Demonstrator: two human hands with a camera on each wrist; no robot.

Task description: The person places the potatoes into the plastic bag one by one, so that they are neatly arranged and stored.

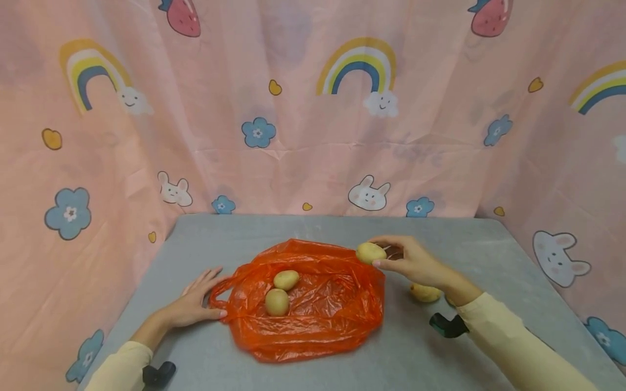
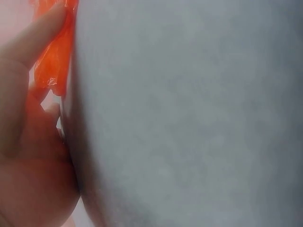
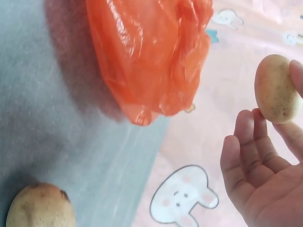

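Observation:
An orange-red plastic bag [image 1: 313, 339] lies spread on the table with its mouth open. Inside it, toward the left, are two potatoes, an oval one [image 1: 286, 279] and a rounder one [image 1: 277, 302]. My left hand [image 1: 193, 304] rests at the bag's left handle, fingers extended and thumb against the plastic; the left wrist view shows the thumb [image 2: 40, 38] along it. Over the bag's far right edge my right hand [image 1: 408, 258] pinches a potato [image 3: 274, 87] between thumb and fingertips, raised off the table. Its other fingers are spread loosely.
Right of the bag, another potato [image 1: 425, 292] lies on the grey table [image 1: 406, 353], and one more shows partly behind the right wrist. A pink patterned curtain [image 1: 303, 179] hangs around the back and sides. Dark straps [image 1: 158, 374] circle both wrists.

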